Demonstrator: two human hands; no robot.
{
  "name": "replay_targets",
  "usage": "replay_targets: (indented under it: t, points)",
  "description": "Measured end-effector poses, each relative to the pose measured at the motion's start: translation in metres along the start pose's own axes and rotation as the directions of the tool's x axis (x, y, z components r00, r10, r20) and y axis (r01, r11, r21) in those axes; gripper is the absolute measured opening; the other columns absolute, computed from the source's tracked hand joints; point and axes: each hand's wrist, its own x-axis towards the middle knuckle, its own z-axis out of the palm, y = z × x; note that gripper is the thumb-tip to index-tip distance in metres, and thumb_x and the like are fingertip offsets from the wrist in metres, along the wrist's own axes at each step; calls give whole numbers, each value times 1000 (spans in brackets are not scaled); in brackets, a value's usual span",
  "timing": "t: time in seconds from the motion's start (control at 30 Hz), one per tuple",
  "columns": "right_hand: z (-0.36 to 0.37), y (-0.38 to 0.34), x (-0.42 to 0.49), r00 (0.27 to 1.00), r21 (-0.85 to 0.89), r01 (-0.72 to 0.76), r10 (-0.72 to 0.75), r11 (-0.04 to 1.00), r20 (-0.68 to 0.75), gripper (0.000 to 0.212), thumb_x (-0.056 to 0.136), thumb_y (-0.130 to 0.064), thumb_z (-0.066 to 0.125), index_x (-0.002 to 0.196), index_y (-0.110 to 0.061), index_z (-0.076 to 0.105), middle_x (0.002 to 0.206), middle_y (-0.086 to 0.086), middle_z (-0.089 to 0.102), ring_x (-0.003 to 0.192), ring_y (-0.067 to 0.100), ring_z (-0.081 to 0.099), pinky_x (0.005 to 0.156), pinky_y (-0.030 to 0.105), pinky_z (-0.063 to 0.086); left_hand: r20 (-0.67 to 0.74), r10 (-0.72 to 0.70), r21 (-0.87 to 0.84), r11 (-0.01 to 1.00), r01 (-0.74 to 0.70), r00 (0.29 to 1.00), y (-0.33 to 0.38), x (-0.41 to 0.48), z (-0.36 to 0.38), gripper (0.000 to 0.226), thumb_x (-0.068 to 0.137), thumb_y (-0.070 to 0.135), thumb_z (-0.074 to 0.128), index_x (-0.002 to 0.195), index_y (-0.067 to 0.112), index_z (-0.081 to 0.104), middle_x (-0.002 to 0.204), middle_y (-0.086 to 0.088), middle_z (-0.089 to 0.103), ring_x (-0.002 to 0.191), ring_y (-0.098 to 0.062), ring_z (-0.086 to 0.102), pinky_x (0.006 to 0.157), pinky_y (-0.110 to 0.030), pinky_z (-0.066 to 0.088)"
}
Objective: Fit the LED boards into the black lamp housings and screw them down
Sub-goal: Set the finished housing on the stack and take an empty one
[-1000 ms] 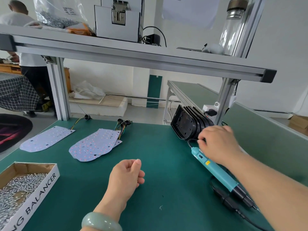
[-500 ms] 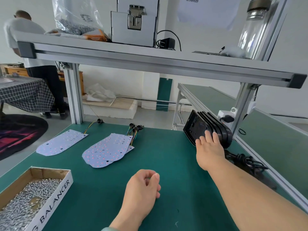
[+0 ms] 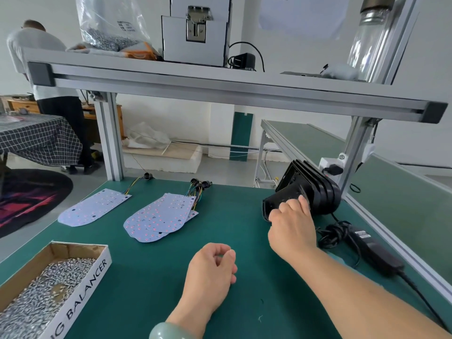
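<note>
At two o'clock on the bench (image 3: 146, 277), the right hand (image 3: 291, 223) grips a black housing (image 3: 276, 201) tilted off the stack (image 3: 320, 192). The left hand (image 3: 210, 272) rests loosely curled and empty at six o'clock, and the LED boards (image 3: 159, 216) lie at ten.

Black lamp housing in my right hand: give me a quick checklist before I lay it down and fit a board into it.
1. Grip on the housing: the right hand holds the front housing, tipped forward off the stack of housings: ok.
2. Housing fully free of the stack: its far end is hidden by the hand: cannot tell.
3. Landing spot: the green mat is bare beside the hand: ok.
4. Left hand free: loosely curled on the mat, holding nothing: ok.
5. LED boards ready: piled flat, wires at the far end: ok.
6. Box of screws filled: ok. Screwdriver: not in view: cannot tell.
</note>
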Motion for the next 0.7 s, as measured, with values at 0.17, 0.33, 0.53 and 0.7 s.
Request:
replay_targets:
  t: [0.17,0.33,0.53,0.7]
  points:
    - [-13,-28,-15,983,324,-179,185,929,11,25,83,-34,56,106,-30,66,100,-7,64,108,19,50,118,38,5,-46,-18,-50,999,16,999,2,3,2,6,93,23,55,92,25,60,67,4,69,49,-4,61,58,-25,49]
    - [-20,-46,-43,996,468,-47,76,882,-42,25,86,-36,56,107,-27,65,99,-8,67,98,17,59,106,33,28,-353,58,74,997,-35,934,16,27,-22,21,93,23,52,113,20,57,88,12,66,76,-13,63,60,-25,41]
    - [-38,-49,-74,988,495,121,-57,860,-143,18,70,-35,79,83,-26,70,69,-10,64,66,17,62,67,33,45,-221,106,701,708,83,969,10,69,-53,54,95,32,48,142,12,32,146,-2,37,141,-25,20,108,-40,29]
    - [-50,-73,-82,977,638,208,-127,742,-172,24,79,-39,67,96,-23,70,84,-4,66,80,22,62,74,36,46,-173,45,868,479,131,984,-2,85,-66,49,96,43,44,135,15,37,144,-3,41,138,-26,27,108,-40,27]
